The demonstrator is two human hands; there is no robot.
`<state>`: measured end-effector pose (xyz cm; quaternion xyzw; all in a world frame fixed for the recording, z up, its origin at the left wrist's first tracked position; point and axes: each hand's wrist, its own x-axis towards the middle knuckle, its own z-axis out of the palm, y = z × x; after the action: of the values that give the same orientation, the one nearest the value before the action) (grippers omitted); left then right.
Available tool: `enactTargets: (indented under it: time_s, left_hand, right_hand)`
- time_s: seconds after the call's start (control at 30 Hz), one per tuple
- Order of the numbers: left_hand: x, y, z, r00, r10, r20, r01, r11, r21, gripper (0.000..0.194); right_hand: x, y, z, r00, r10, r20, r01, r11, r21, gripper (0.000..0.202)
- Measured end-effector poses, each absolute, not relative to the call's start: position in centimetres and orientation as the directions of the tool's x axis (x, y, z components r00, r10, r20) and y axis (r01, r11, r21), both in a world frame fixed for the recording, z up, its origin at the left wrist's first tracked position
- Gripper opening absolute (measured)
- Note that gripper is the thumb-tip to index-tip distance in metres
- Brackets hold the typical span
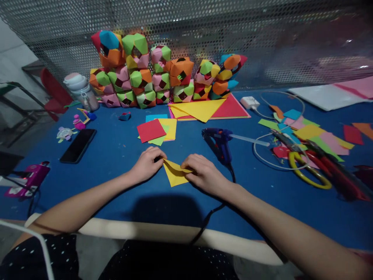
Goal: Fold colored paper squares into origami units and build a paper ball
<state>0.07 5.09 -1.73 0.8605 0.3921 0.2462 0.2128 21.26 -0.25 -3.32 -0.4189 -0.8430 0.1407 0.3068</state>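
Locate the yellow paper (175, 179) between both hands, near the middle of the blue tabletop (110, 210). Note at its left corner a closed pinch by the left hand (151, 160), thumb against fingers. Note at its right side a similar hold by the right hand (203, 173), with curled fingers on the sheet; cannot tell the exact contact beneath them. Judge the fold as partly made: see the upper layer bowed upward, not yet pressed flat. Rate as complete, by appearance, the multicoloured paper shapes (177, 69) stacked before the mesh panel (221, 23). Rate as unworked the flat paper squares (151, 131) beyond the left hand. Find the glue gun (224, 146) lying unheld just beyond the right hand.
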Motion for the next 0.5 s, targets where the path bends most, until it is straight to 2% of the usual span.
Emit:
enactTargets:
  time_s: [0.07, 0.17, 0.27, 0.37, 0.5]
  left_hand:
    - [0.06, 5.18, -1.8, 0.572, 0.779, 0.256, 0.57, -0.602, 0.558, 0.012]
    - [0.02, 5.33, -1.86, 0.549, 0.801, 0.24, 0.572, -0.569, 0.591, 0.013]
    - [-0.11, 5.49, -1.94, 0.534, 0.816, 0.222, 0.569, -0.541, 0.62, 0.014]
    - [-0.24, 5.62, -2.08, 0.559, 0.792, 0.244, 0.557, -0.577, 0.597, 0.014]
    - [-0.23, 5.66, -2.24, 0.578, 0.766, 0.282, 0.55, -0.621, 0.559, 0.014]
  right_hand:
    - [21.17, -0.23, -3.41, -0.435, 0.799, 0.416, 0.651, 0.598, -0.468, 0.009]
    - [21.19, -0.17, -3.65, -0.434, 0.775, 0.459, 0.69, 0.614, -0.383, 0.015]
    - [21.34, -0.23, -3.8, -0.491, 0.731, 0.473, 0.722, 0.646, -0.248, 0.018]
    - [21.35, -0.43, -3.65, -0.552, 0.695, 0.46, 0.732, 0.669, -0.132, 0.022]
    - [21.16, -0.79, -3.24, -0.665, 0.628, 0.405, 0.669, 0.742, -0.051, 0.023]
